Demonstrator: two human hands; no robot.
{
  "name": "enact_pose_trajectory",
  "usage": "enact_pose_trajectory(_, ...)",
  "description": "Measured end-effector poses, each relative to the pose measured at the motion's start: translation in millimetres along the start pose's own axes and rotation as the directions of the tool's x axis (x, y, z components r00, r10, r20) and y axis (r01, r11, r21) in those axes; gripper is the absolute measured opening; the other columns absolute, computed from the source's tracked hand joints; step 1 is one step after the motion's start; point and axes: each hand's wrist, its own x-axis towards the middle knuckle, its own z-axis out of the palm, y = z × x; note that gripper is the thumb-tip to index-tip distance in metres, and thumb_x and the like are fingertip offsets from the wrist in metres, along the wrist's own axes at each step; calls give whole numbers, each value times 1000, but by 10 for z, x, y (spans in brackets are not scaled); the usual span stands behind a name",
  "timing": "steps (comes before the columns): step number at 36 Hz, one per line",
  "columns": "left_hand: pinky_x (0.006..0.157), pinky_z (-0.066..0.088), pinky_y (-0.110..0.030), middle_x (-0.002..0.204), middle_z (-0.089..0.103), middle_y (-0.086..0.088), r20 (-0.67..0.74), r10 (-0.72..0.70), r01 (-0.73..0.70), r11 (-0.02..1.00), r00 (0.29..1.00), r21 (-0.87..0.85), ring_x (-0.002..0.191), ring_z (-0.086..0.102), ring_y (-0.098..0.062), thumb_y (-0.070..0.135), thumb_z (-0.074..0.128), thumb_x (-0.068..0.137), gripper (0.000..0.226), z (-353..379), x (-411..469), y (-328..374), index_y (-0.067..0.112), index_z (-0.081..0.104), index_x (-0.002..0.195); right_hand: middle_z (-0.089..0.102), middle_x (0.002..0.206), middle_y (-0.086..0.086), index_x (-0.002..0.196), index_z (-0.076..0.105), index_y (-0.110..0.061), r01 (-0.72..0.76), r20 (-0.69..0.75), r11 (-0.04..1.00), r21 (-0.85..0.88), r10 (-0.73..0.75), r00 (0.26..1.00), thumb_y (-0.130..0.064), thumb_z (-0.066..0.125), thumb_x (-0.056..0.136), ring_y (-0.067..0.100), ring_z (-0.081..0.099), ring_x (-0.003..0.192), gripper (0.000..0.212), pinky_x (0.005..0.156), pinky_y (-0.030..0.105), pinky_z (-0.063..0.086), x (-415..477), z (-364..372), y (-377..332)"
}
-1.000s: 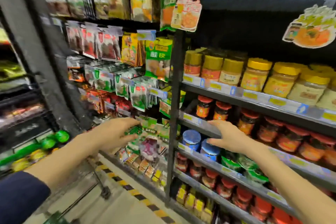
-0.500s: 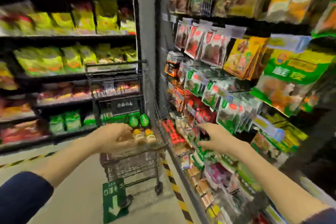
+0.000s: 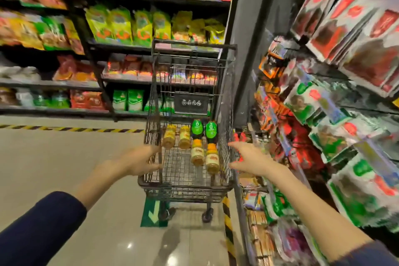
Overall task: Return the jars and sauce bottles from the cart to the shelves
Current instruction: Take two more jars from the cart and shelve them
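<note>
Head view, shop aisle, picture smeared by motion.

- Wire cart [image 3: 185, 185] stands straight ahead on the floor [image 3: 64, 157], close beside the right-hand shelves [image 3: 323, 114], which hang thick with packets [image 3: 302, 101].
- In the basket: four yellow-lidded jars [image 3: 184, 137], two at the far left and two nearer on the right. Two green-capped sauce bottles [image 3: 197, 128] sit just behind the nearer pair, at the far right. Lying or upright: cannot tell.
- Left hand [image 3: 140, 161] is at the cart's left wall, fingers loosely extended, holding nothing. Contact with the wire is too blurred to call.
- Right hand [image 3: 250, 157] is just outside the right wall, fingers spread, forefinger towards the basket, empty.
- A green arrow sticker [image 3: 154, 214] lies under the cart, and striped tape [image 3: 226, 222] runs along the shelf foot.
</note>
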Motion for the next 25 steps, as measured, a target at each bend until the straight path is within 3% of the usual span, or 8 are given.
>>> enact_pose_trajectory(10, 106, 36, -31, 143, 46, -6, 152, 26, -17, 998, 988, -57, 130, 43, -19, 46, 54, 88, 64, 262, 1488, -368, 13, 38, 140, 48, 138, 14, 138, 39, -10, -86, 100, 985, 148, 71, 992, -26, 67, 82, 27, 44, 129, 64, 106, 36, 37, 1485, 395, 345)
enact_pose_trajectory(14, 102, 42, -33, 132, 55, -7, 233, 50, -22, 992, 971, -123, 121, 51, -23, 44, 55, 88, 57, 400, 2175, -508, 14, 44, 135, 60, 122, 10, 125, 51, -10, -158, 130, 949, 275, 126, 983, -22, 71, 78, 26, 55, 115, 53, 92, 35, 46, 2118, 586, 491)
enact_pose_trajectory(18, 93, 48, -36, 120, 61, -12, 341, 22, 43, 982, 940, -183, 109, 58, -26, 50, 54, 86, 58, 653, 2764, -615, 9, 51, 128, 46, 138, 12, 139, 36, -9, -246, 248, 931, 271, 180, 952, -28, 65, 85, 26, 43, 128, 64, 101, 32, 36, 2610, 800, 627)
enact_pose_trajectory(19, 93, 48, -36, 121, 61, -13, 374, 9, 64, 981, 928, -184, 109, 57, -26, 52, 54, 86, 60, 750, 2903, -626, 7, 53, 126, 44, 140, 11, 139, 35, -9, -261, 264, 932, 251, 194, 945, -29, 62, 87, 25, 43, 128, 62, 98, 29, 34, 2711, 860, 666)
enact_pose_trajectory(22, 99, 42, -34, 133, 52, -12, 443, -31, 124, 975, 896, -183, 120, 49, -27, 56, 56, 84, 69, 1015, 3232, -606, 5, 49, 129, 53, 128, 11, 127, 49, -10, -306, 289, 912, 273, 225, 930, -27, 61, 88, 24, 53, 114, 45, 76, 24, 33, 2952, 1047, 792)
enact_pose_trajectory(25, 105, 37, -32, 140, 40, -9, 553, -76, 268, 923, 830, -274, 128, 39, -25, 64, 55, 77, 84, 1326, 3467, -547, 7, 39, 137, 58, 116, 8, 116, 59, -11, -381, 302, 863, 331, 286, 909, -22, 62, 85, 23, 57, 110, 33, 79, 23, 40, 3071, 1230, 877)
